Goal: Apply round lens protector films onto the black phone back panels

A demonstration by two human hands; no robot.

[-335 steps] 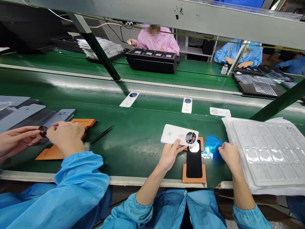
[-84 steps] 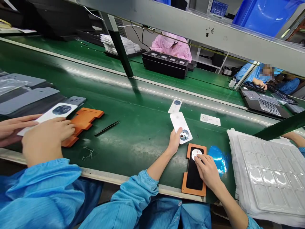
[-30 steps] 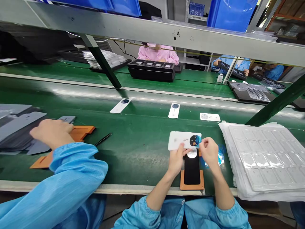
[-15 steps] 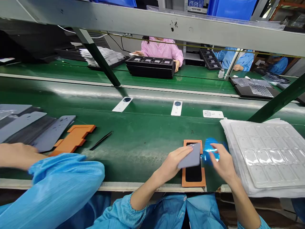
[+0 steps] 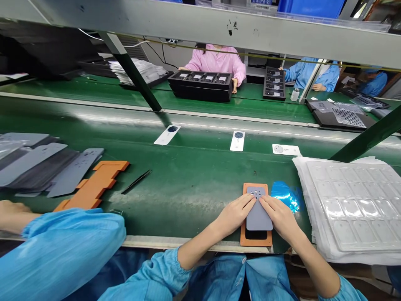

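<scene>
A grey phone back panel [image 5: 258, 220] with small holes near its top lies over an orange fixture [image 5: 243, 238] with a black recess. The black shows below the panel's lower end. My left hand [image 5: 237, 212] grips the panel's left edge near the top, fingertips on its face. On the opposite edge, my right hand [image 5: 280, 214] holds it the same way, and the two sets of fingertips nearly meet. Crumpled blue film [image 5: 285, 196] rests on the bench just beyond my right hand.
Clear moulded trays [image 5: 354, 205] are stacked at right. Black tweezers [image 5: 136, 182], another orange fixture [image 5: 94, 186] and grey panels [image 5: 77, 171] lie at left, near a co-worker's blue sleeve [image 5: 72, 246]. White phone-shaped pieces [image 5: 237, 144] lie along the belt. Slanted posts [image 5: 130, 75] and a beam stand ahead.
My left hand has set the grey phone back panel down over the orange fixture. My right hand has left the blue film and come onto the panel. The co-worker's arm at left has shifted.
</scene>
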